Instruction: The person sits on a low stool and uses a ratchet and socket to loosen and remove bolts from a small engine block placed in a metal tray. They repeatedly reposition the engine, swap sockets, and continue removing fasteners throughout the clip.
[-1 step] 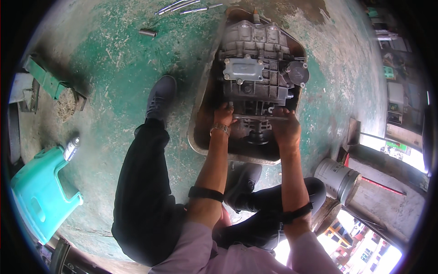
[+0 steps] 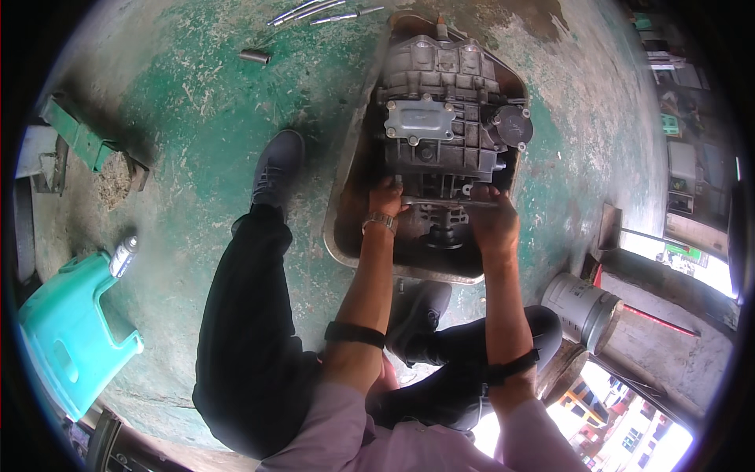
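A grey cast-metal gearbox [image 2: 440, 79] with a bolted cover plate [image 2: 421, 120] lies in a shallow metal tray [image 2: 344, 189]. At its near end, a thin metal bar [image 2: 440, 203] runs crosswise between my hands, above the gearbox's exposed shaft and flange [image 2: 444, 236]. My left hand [image 2: 385, 197], with a metal watch at the wrist, is closed round the bar's left end, beside a small light metal piece. The bar's right part is gripped by my right hand [image 2: 494, 220], its knuckles close to the housing. My palms hide the bar's ends, so its exact kind does not show.
Metal rods [image 2: 307, 11] and a short tube [image 2: 255, 56] lie on the worn green floor at far left. A turquoise plastic stool [image 2: 71, 330] with a spray can [image 2: 123, 256] is on the left. At right stands a grey bucket [image 2: 580, 308]. My shoes flank the tray's near left corner.
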Available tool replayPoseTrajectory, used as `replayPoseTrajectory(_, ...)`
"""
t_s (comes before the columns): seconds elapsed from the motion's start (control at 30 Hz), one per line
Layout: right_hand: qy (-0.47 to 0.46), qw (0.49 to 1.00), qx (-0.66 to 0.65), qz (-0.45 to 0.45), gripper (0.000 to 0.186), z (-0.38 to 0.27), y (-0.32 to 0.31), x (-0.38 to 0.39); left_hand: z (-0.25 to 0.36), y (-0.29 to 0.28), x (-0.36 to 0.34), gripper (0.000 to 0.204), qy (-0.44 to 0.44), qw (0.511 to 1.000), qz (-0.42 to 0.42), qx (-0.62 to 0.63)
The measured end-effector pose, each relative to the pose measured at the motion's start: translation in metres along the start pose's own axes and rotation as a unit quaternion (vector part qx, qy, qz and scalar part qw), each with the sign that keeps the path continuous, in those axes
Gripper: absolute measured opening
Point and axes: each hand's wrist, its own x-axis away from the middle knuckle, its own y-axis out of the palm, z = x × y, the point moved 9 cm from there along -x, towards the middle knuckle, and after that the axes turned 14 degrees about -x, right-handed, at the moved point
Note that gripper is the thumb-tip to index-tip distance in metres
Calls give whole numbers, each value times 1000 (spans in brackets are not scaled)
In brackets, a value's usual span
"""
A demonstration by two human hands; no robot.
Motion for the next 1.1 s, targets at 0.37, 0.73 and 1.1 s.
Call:
replayPoseTrajectory(0.37, 30, 991, -120, 48, 22, -5, -15, -5, 9, -4, -15, 36, 228, 941, 56, -242)
replayPoseTrajectory(0.73, 117, 983, -73, 117, 22, 1, -28, -4, 6, -3, 2, 26, -14, 999, 50, 15)
replayPoseTrajectory(1.1, 180, 942, -240, 150, 25, 17, -25, 11, 10, -22, -2, 33, 571, 758, 128, -287)
